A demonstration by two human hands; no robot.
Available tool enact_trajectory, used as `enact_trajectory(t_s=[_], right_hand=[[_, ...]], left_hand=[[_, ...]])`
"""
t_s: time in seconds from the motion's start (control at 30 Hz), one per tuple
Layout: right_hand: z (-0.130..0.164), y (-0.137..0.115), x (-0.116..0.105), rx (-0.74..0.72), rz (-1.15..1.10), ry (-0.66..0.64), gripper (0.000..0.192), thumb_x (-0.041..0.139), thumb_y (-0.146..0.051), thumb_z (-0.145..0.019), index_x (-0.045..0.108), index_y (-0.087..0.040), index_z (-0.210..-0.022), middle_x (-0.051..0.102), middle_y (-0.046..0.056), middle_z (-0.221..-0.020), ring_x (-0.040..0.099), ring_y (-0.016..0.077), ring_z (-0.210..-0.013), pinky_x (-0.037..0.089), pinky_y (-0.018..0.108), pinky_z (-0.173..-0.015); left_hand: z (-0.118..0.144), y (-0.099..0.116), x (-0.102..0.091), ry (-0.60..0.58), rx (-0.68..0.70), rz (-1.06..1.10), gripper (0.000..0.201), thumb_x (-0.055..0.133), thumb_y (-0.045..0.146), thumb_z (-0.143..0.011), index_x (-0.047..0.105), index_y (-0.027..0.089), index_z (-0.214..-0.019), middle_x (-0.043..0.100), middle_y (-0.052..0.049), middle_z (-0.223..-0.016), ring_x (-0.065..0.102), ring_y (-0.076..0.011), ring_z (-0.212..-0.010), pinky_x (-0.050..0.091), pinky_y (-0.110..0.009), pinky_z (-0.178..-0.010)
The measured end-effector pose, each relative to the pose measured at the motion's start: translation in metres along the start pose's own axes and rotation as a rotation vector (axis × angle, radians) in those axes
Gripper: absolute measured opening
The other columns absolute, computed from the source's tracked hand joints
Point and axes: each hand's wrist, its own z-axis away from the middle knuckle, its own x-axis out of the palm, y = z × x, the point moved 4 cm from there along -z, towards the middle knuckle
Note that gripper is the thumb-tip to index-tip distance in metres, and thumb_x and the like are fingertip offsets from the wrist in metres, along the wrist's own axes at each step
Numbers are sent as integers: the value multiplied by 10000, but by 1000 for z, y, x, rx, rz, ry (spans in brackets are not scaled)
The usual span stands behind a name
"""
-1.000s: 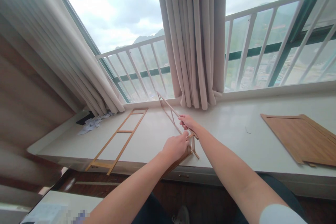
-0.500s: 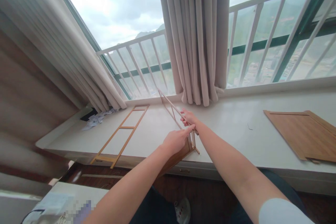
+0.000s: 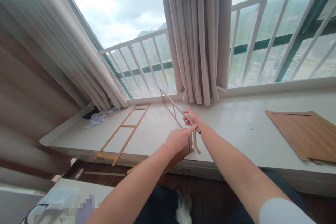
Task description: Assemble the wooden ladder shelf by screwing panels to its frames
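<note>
My right hand (image 3: 191, 116) is closed around the upper bar of a slim wooden frame (image 3: 172, 102), which stands on edge and slants away toward the window. My left hand (image 3: 180, 139) is closed at the top of a brown wooden panel (image 3: 178, 159), its fingertip touching the frame's bar near my right hand. Most of its other fingers are hidden. The panel hangs tilted over the front edge of the white sill (image 3: 223, 140), partly behind my left forearm. Whether panel and frame are joined, I cannot tell.
A ladder-like wooden frame (image 3: 128, 126) lies on the sill at left, overhanging its edge. At right lies a flat wooden panel (image 3: 301, 131). A small bent metal piece (image 3: 251, 126) and crumpled papers (image 3: 96, 119) lie there too. Curtains (image 3: 198, 42) hang before the railed window.
The view has shifted slightly. The panel under my left hand has swung a little, and its far end now shows left of my forearm. Both hands keep their hold.
</note>
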Motion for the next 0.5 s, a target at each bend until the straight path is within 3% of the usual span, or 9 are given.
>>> enact_trajectory(t_s=[0.2,0.33,0.4,0.5], right_hand=[[2,12,-10,-52,79,6,586,258,-700,-1033,537,-196,-1139,640,18,-594,468,133,-392,365,234,-410],[22,36,-20,-197,138,-41,595,357,-696,-1005,642,-174,-1005,697,73,-657,588,171,-523,455,272,-509],[33,50,-27,-302,175,-40,595,427,-719,-963,667,-182,-868,659,54,-627,580,171,-554,452,279,-538],[43,65,-38,-461,249,18,569,509,-706,-919,586,-212,-648,508,6,-512,459,145,-504,400,287,-519]], left_hand=[[3,2,-1,30,-8,12,672,444,138,-989,321,321,-1623,751,-107,-1203,764,-270,-980,572,-350,-788],[5,1,-3,53,-7,33,614,439,167,-1002,367,326,-1590,731,-117,-1269,769,-271,-960,576,-353,-770],[5,1,-4,66,0,40,616,452,171,-998,367,351,-1581,736,-96,-1261,770,-265,-944,573,-344,-762],[3,3,-3,62,25,42,635,463,170,-994,342,360,-1587,770,-66,-1124,768,-265,-918,566,-335,-751]])
